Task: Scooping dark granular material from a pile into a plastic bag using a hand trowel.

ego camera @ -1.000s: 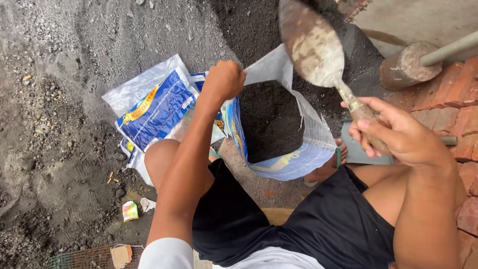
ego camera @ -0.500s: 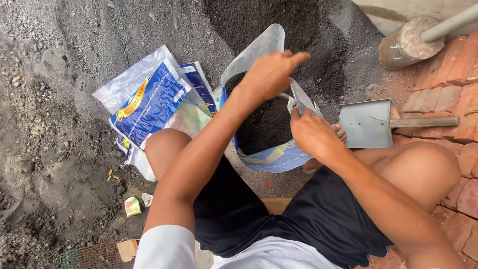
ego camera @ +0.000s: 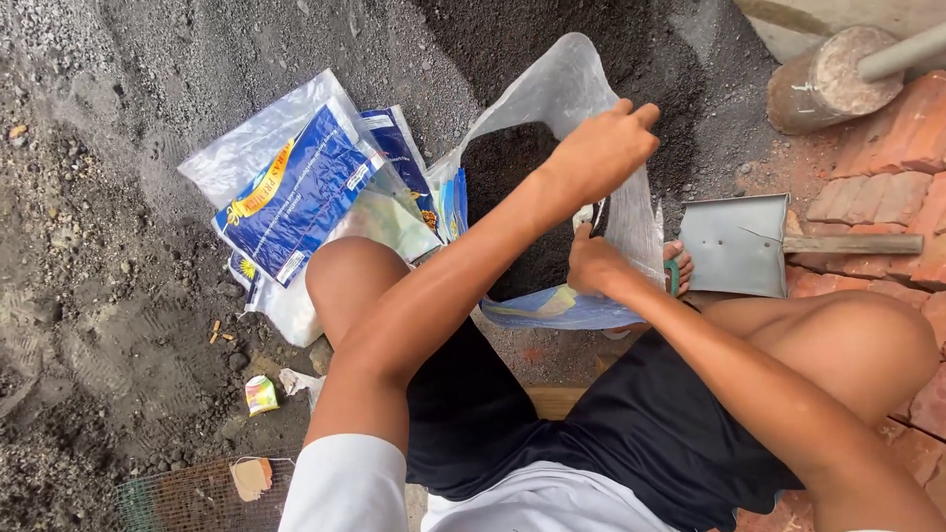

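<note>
A clear and blue plastic bag (ego camera: 552, 94) filled with dark soil stands between my knees. My left hand (ego camera: 601, 148) reaches across and grips the bag's right rim, pulling it up. Lower on the same side, my right hand (ego camera: 591, 264) pinches the bag's edge. A metal scoop (ego camera: 734, 244) with a wooden handle lies on the ground just right of the bag, touched by neither hand.
Several empty blue and white bags (ego camera: 305, 192) lie flat to the left. A heap of dark soil (ego camera: 512, 39) rises behind the bag. Red bricks (ego camera: 887, 187) and a tamper with a pipe handle (ego camera: 828, 84) are at the right. Wire mesh (ego camera: 187, 502) lies at bottom left.
A second ago my right hand held a trowel raised over the bag; that trowel is gone from view. Both hands have moved onto the bag's right rim, the left crossing over.
</note>
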